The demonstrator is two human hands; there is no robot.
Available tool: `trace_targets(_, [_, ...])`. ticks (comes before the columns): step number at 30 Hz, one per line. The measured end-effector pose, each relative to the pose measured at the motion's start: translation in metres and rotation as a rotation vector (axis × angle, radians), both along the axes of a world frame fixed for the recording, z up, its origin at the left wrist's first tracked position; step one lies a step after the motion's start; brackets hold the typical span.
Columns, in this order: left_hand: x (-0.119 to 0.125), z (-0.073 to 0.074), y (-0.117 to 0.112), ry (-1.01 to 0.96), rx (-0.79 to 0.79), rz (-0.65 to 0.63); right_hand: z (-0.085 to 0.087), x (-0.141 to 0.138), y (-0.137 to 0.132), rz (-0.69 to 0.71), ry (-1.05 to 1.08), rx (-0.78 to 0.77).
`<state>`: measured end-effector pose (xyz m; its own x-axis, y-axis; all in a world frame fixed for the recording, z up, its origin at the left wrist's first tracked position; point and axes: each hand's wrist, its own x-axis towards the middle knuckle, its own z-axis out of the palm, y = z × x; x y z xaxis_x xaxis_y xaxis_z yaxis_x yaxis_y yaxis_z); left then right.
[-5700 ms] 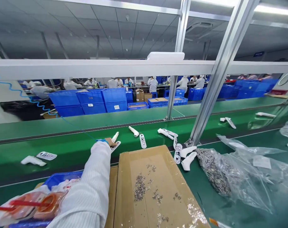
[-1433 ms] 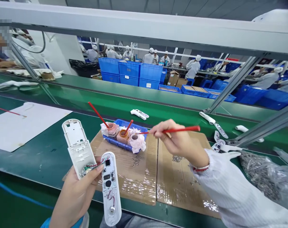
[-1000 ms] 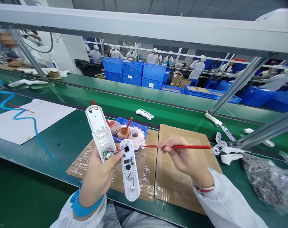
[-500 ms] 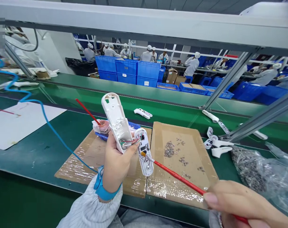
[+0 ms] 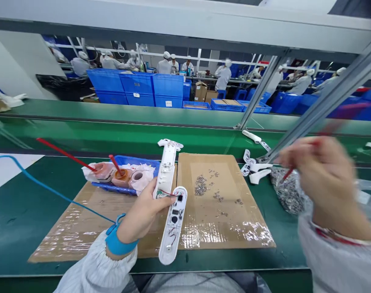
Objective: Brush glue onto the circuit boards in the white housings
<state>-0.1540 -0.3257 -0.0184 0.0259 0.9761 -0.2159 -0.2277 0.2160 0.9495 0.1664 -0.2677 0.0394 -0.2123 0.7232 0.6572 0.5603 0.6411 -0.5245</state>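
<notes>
Head view: left hand (image 5: 144, 209) clamps two white plastic housing halves (image 5: 167, 171) linked by thin wires (image 5: 167, 193); blurred right hand (image 5: 321, 183), well apart, pinches a red stick (image 5: 287, 173).

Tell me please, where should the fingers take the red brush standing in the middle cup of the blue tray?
Take the top of the red handle, coming from above: it leans up out of the orange-lined cup, so its free end stands clear, while its lower part sits inside the cup.
</notes>
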Motion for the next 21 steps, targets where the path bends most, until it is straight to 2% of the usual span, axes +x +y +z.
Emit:
trace_targets(2, [0.002,-0.005,0.0,0.016,-0.08,-0.108,-0.01,-0.007,0.028,-0.13,-0.264,-0.143])
trace_targets(3, [0.003,-0.008,0.0,0.023,-0.111,-0.152,-0.021,-0.013,0.041,-0.111,-0.425,-0.25])
trace_targets(5, [0.005,-0.013,0.0,0.014,-0.156,-0.215,-0.047,-0.027,0.064,-0.039,-0.54,-0.331])
trace_targets(9, [0.006,-0.016,-0.002,-0.054,-0.206,-0.201,-0.1,-0.05,0.096,0.047,-0.657,-0.361])
trace_targets(12, [0.003,-0.013,-0.004,-0.06,-0.278,-0.213,-0.123,-0.058,0.112,0.087,-0.696,-0.343])
trace_targets(15, [-0.001,-0.009,-0.006,-0.06,-0.33,-0.231,-0.135,-0.059,0.12,0.147,-0.719,-0.325])
trace_targets(17, [-0.003,-0.009,-0.006,-0.077,-0.335,-0.245,-0.136,-0.058,0.12,0.183,-0.721,-0.295])
trace_targets(19, [-0.006,-0.011,-0.004,-0.098,-0.334,-0.28,-0.13,-0.056,0.117,0.196,-0.708,-0.251])
trace_targets(21, [-0.008,-0.015,-0.001,-0.123,-0.337,-0.349,-0.116,-0.055,0.11,0.18,-0.671,-0.193])
